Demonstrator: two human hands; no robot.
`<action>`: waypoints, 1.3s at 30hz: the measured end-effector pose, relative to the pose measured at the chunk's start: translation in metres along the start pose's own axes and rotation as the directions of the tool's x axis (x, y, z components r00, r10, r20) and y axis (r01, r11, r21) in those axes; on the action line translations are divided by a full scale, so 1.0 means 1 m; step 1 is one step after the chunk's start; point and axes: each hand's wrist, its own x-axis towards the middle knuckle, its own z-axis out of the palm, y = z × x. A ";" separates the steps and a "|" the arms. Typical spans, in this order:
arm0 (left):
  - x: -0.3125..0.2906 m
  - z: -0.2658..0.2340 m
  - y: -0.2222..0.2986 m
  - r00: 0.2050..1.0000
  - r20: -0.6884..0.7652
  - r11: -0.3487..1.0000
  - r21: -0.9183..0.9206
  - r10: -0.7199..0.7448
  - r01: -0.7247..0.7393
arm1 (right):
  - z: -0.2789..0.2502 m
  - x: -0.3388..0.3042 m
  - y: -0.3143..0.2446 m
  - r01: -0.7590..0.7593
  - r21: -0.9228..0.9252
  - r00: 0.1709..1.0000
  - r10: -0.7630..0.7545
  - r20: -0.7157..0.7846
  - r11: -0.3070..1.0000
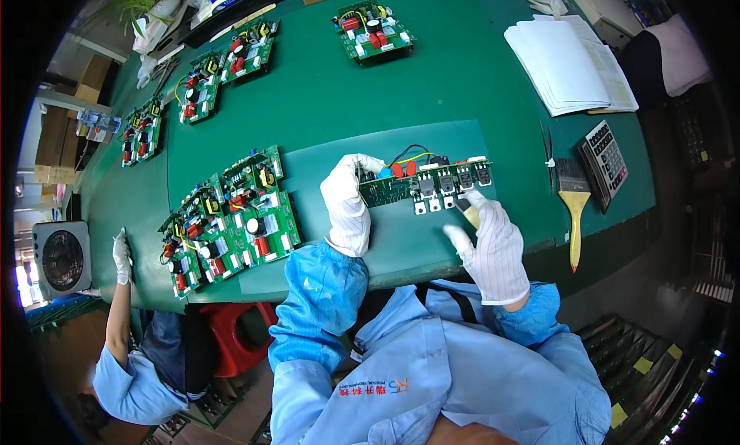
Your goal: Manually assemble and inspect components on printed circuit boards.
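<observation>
Nearest us, our light-blue smock sleeves (324, 291) lead up to two white striped gloves. Our left hand (347, 202) clasps the left end of a long green circuit board (424, 181) tilted on edge over the green bench mat (347, 98). Our right hand (493, 245) pinches a small pale tool (469, 211) against the board's lower row of components. We judge steady support and light, even strokes serve best here.

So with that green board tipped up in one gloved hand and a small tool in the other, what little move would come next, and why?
Probably bringing the right hand slightly up, so the small pale tool meets the row of metal-tabbed parts along the circuit board. The left hand holds the board's end tilted over the green mat, and the tool tip is right below those tabs.
</observation>
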 end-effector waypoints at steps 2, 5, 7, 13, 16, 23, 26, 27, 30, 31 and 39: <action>-0.001 0.002 0.004 1.000 -0.022 1.000 -0.010 -0.012 0.012 | 0.016 -0.003 0.009 0.121 -0.119 0.989 -0.130 -0.068 0.985; -0.002 0.002 0.002 0.999 -0.032 0.999 -0.015 0.035 -0.036 | 0.024 0.002 0.001 0.121 -0.173 0.991 -0.128 -0.027 0.978; -0.001 0.003 0.003 0.995 -0.018 0.995 -0.010 0.095 -0.096 | 0.030 0.005 0.002 0.127 -0.165 0.989 -0.137 -0.050 0.978; 0.001 0.000 0.002 1.000 -0.018 0.999 0.045 0.020 -0.020 | 0.035 0.004 0.001 0.092 -0.143 0.995 -0.095 -0.017 0.985; 0.001 0.002 0.001 0.998 -0.062 1.000 0.029 0.002 0.000 | 0.035 0.004 0.003 0.089 -0.159 0.991 -0.103 -0.085 0.983; -0.001 0.000 0.001 0.998 -0.026 0.995 0.092 0.053 -0.051 | 0.036 0.004 0.003 0.098 -0.152 0.992 -0.109 -0.065 0.984; -0.001 0.003 0.004 0.998 -0.047 0.996 0.083 0.041 -0.037 | 0.037 0.002 0.001 0.107 -0.162 0.990 -0.120 -0.071 0.981; -0.001 0.004 0.004 0.997 -0.075 0.996 0.081 0.029 -0.023 | 0.037 0.002 -0.001 0.114 -0.182 0.988 -0.130 -0.078 0.977; -0.002 0.001 0.002 0.998 -0.057 0.995 0.103 0.006 0.000 | 0.038 0.003 0.002 0.106 -0.195 0.988 -0.126 -0.094 0.975; -0.002 0.000 0.000 0.998 -0.059 0.995 0.102 0.006 0.000 | 0.038 0.003 0.003 0.085 -0.202 0.989 -0.107 -0.099 0.976; -0.001 0.001 0.002 0.998 -0.050 0.995 0.088 0.042 -0.037 | 0.038 0.003 0.001 0.059 -0.215 0.993 -0.080 -0.092 0.975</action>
